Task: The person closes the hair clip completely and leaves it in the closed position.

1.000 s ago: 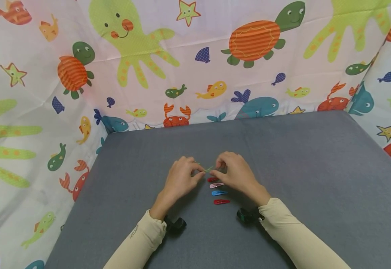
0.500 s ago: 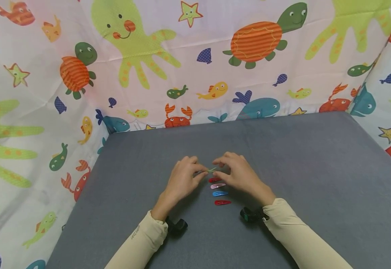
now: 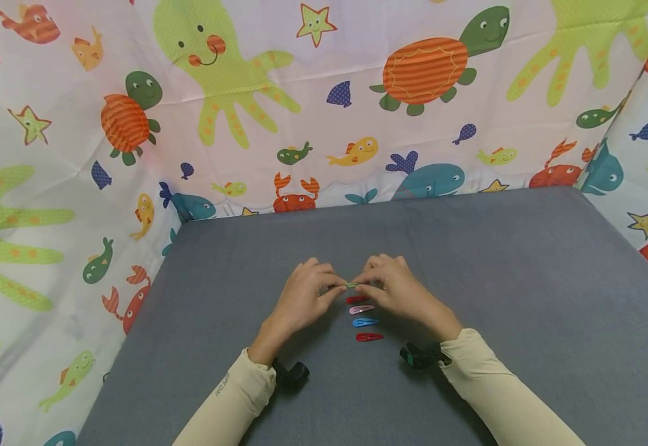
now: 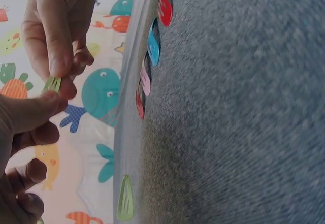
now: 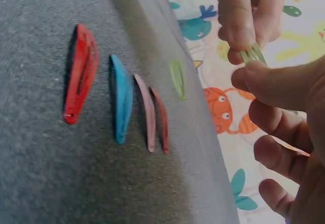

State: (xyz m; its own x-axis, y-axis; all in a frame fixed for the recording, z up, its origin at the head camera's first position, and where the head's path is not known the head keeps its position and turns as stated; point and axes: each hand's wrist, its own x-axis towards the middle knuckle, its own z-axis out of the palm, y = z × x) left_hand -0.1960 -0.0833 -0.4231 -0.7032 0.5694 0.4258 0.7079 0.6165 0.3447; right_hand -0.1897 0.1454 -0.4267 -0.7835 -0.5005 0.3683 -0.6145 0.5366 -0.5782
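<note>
— Both hands meet over the grey tabletop (image 3: 497, 266), right? What are they clamped on?

— Yes. Left hand (image 3: 302, 297) and right hand (image 3: 396, 288) each pinch one end of a small green snap hair clip (image 3: 351, 285), thumb against fingertip. It hangs between them, just above the cloth. From the left wrist, the clip (image 4: 52, 84) shows as a thin green strip nipped between the two hands' fingertips.

— And the other clips?

— Four lie flat in a neat column just below the hands, towards the person: a dark red clip (image 3: 357, 299) nearest the fingers, then a pink clip (image 3: 360, 308), a blue clip (image 3: 365, 322), and a bright red clip (image 3: 369, 337) closest to the wrists.

— Anything beyond the hands?

— One more green clip (image 5: 176, 78) lies on the cloth past the dark red one, on the far side from the wrists.

— So how far along would you say it is?

— I'd judge well along: five clips lie in line, and only the held one is off the cloth. Whether its jaws are snapped closed, I cannot tell.
</note>
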